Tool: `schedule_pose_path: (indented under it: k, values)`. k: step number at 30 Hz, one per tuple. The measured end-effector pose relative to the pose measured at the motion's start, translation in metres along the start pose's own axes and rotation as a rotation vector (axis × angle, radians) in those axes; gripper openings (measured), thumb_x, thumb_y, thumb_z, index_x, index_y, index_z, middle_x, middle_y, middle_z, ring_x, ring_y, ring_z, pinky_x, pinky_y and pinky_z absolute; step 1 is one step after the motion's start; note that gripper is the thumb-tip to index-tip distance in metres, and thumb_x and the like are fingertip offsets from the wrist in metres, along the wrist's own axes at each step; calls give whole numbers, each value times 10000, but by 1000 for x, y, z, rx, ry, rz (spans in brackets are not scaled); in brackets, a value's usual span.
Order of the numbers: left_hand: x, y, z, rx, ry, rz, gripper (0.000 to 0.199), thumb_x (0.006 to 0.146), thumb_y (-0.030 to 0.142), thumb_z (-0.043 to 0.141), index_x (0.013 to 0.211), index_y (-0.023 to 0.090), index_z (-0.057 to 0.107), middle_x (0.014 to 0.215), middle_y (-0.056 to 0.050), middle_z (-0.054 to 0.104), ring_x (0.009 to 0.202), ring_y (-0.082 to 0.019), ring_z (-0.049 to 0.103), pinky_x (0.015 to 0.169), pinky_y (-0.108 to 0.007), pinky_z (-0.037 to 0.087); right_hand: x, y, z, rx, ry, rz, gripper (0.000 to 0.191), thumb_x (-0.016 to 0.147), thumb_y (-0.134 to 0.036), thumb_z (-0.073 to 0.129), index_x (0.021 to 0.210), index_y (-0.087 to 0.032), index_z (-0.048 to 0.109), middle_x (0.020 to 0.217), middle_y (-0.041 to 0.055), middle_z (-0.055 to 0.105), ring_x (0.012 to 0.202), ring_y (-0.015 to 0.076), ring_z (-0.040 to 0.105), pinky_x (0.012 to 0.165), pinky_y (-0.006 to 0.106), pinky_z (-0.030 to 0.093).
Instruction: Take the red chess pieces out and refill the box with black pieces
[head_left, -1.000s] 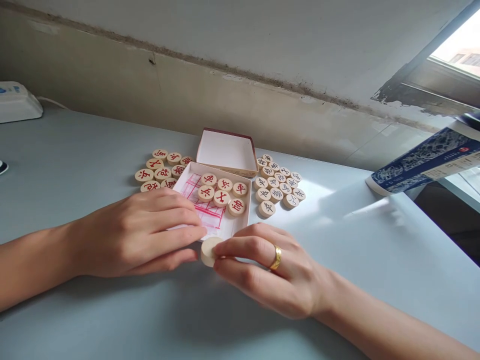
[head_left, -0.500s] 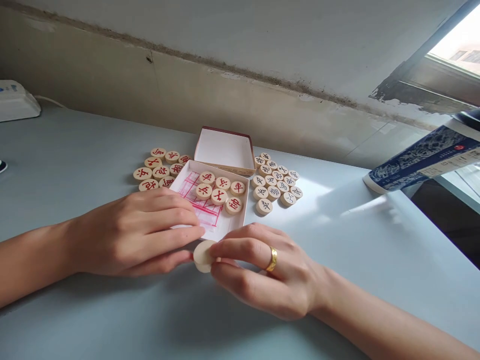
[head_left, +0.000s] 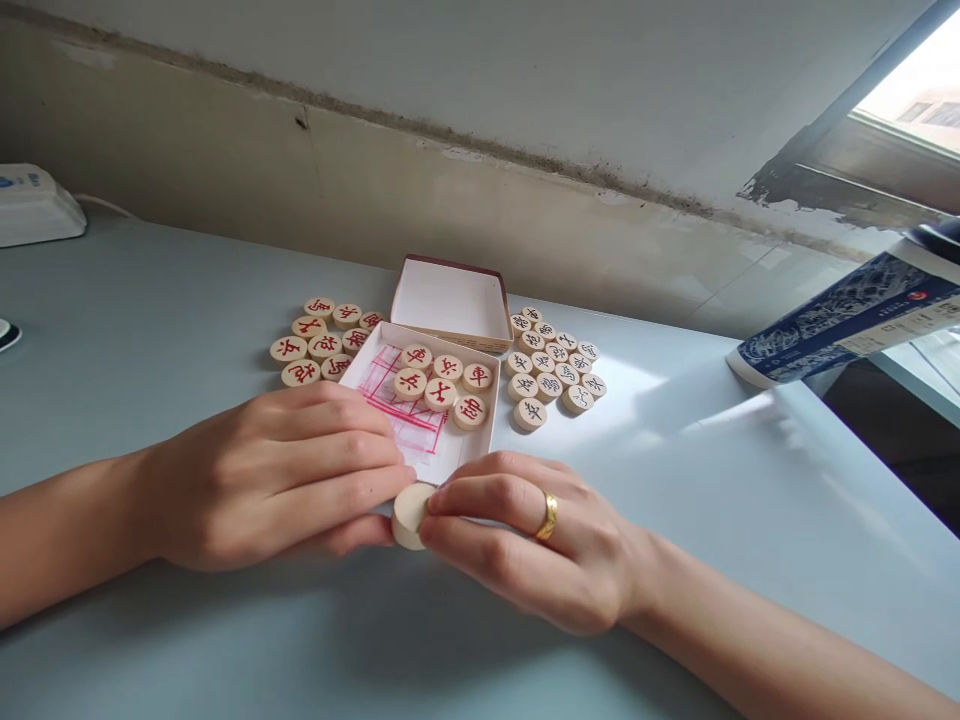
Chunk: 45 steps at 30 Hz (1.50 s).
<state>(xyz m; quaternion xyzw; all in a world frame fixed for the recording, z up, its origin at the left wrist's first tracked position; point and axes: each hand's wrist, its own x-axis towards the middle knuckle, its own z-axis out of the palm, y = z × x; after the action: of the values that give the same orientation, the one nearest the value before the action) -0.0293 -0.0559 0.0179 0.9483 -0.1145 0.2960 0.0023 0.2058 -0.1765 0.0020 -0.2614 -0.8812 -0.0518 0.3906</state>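
Lower middle: right hand (head_left: 536, 548) pinches a piece (head_left: 409, 512), still outside the box (head_left: 452, 462); left hand (head_left: 277, 480), fingers together, came closer.

The left fingers (head_left: 356, 450) hide part of the white box (head_left: 451, 455).

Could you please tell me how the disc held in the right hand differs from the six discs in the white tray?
The held disc shows a plain face, while the six discs show red characters. The held disc is pinched by the right hand, whereas the six discs lie in the white tray. All are round and pale.
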Motion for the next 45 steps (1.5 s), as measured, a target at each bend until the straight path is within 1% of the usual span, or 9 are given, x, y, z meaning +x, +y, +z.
schedule_pose_path:
  k: [12, 17, 21, 28, 32, 36, 39, 42, 45]
  values:
    - [1, 9, 3, -78, 9, -169, 218, 1121, 319, 510, 1064, 182, 670, 912, -43, 794, 838, -205, 749, 745, -351, 595, 2, 1, -3, -29, 19, -31, 168, 1026, -63, 590, 989, -73, 753, 909, 73, 775, 840, 181, 719, 747, 305, 638]
    - [0, 15, 7, -127, 69, -240, 140, 1091, 275, 588, 1170, 187, 662, 989, -20, 794, 924, -171, 755, 873, -299, 616, 1, -3, -3, -37, 41, -15, 85, 974, -54, 680, 957, -83, 759, 933, 87, 745, 898, 188, 699, 757, 294, 647]
    - [-4, 19, 10, -265, 90, -330, 125, 1068, 213, 595, 1184, 225, 640, 981, -8, 792, 922, -159, 766, 841, -273, 645, 1, -4, -1, -29, 78, 27, 88, 927, -11, 728, 903, -94, 742, 950, 86, 735, 945, 181, 705, 801, 277, 661]
    - [-18, 10, 14, -211, 51, -219, 305, 1014, 76, 603, 1294, 182, 667, 1171, -44, 783, 1131, -168, 744, 1060, -265, 618, 1, 3, 0, -72, 61, -19, 95, 969, -37, 665, 954, -80, 748, 897, 90, 744, 892, 194, 704, 760, 312, 644]
    - [-15, 7, 9, -182, 123, -342, 219, 1060, 122, 545, 1149, 193, 732, 1158, 33, 776, 1078, -112, 741, 1016, -195, 612, 1, 1, 0, 21, 2, -42, 225, 1030, -104, 568, 924, -121, 765, 875, 58, 740, 764, 156, 681, 701, 292, 631]
    - [-17, 1, 0, -81, 191, -519, 168, 1074, 229, 583, 1139, 203, 736, 1133, 92, 768, 1005, -51, 723, 1004, -117, 558, -1, -6, 2, 178, 248, -115, 366, 1062, -136, 479, 779, -148, 711, 784, 6, 645, 576, 87, 578, 587, 254, 591]
    - [-22, -14, -7, 184, 269, -653, 175, 1043, 317, 675, 1168, 212, 738, 1087, 142, 751, 885, 0, 687, 954, -29, 494, -3, -3, 1, 58, 42, -13, 235, 1050, -154, 527, 927, -109, 722, 840, 49, 710, 725, 155, 666, 690, 307, 622]
    - [-30, -35, -15, 388, 214, -722, 230, 1078, 377, 600, 1148, 219, 752, 1060, 129, 737, 945, -55, 699, 985, -125, 533, -6, 4, 1, -31, -138, 125, 170, 1026, -141, 576, 1110, -80, 710, 1019, 121, 760, 997, 237, 716, 857, 366, 637]
    - [-40, -54, -22, 578, 34, -802, 436, 1111, 431, 393, 1214, 198, 747, 1129, -4, 750, 1079, -233, 722, 1020, -379, 591, -8, 8, 2, -61, -161, 209, 201, 1028, -180, 617, 1182, -73, 688, 1141, 159, 751, 1177, 284, 688, 956, 407, 625]
